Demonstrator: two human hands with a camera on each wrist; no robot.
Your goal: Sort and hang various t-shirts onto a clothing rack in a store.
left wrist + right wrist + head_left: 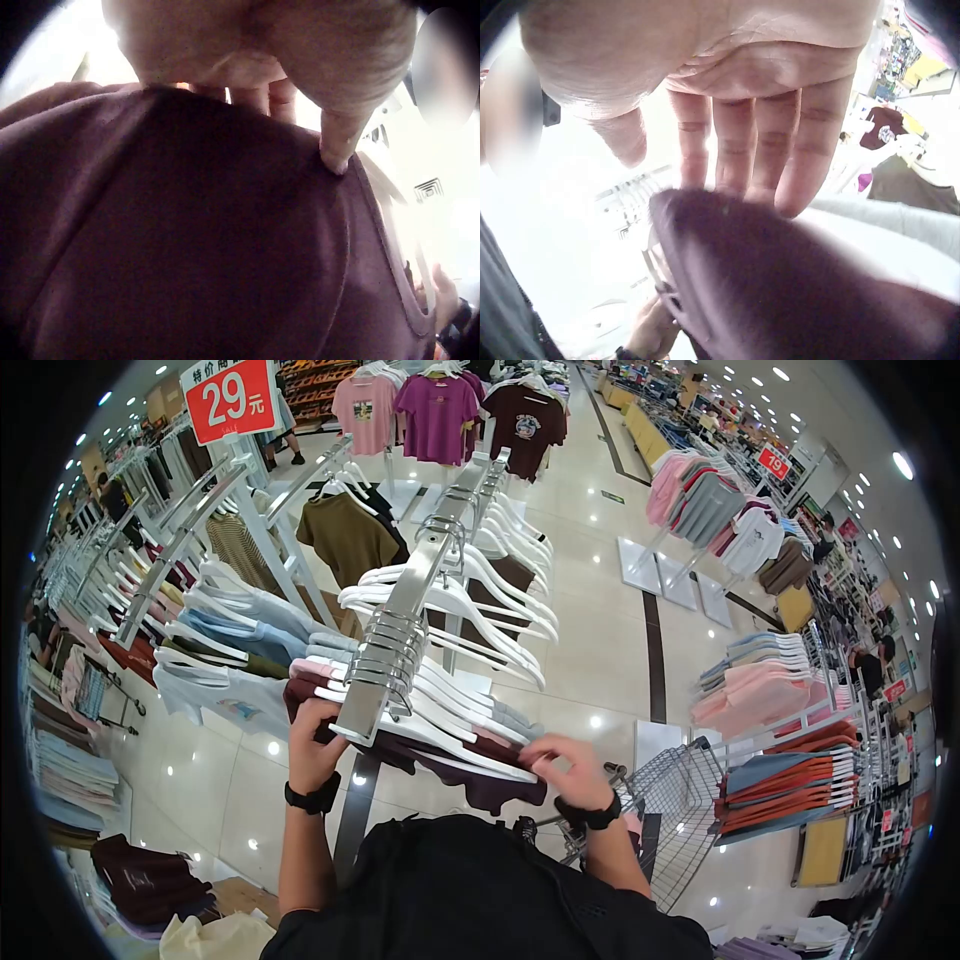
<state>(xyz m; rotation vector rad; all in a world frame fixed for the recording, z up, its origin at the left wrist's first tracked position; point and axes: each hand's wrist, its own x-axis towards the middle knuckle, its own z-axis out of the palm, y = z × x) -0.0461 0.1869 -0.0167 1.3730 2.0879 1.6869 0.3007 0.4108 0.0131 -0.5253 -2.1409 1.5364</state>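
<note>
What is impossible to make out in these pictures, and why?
Left wrist view: fingertips of the left hand, except the thumb's; the dark purple shirt hides them.
Both wrist views: the shirt's hem, cut off by the frame edge.
Head view: the line under the number on the red 29 sign; too small.

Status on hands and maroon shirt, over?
Left hand: pinching maroon shirt at one shoulder. Right hand: at opposite shoulder, fingers extended, not gripping. Rail end close beside left hand.

The dark maroon shirt (187,240) is matt cloth, smooth and finely knit in look. The white hangers (480,622) look like smooth plastic; the rail (410,585) is shiny metal, the floor (590,610) glossy tile, the cart (680,810) metal wire.
</note>
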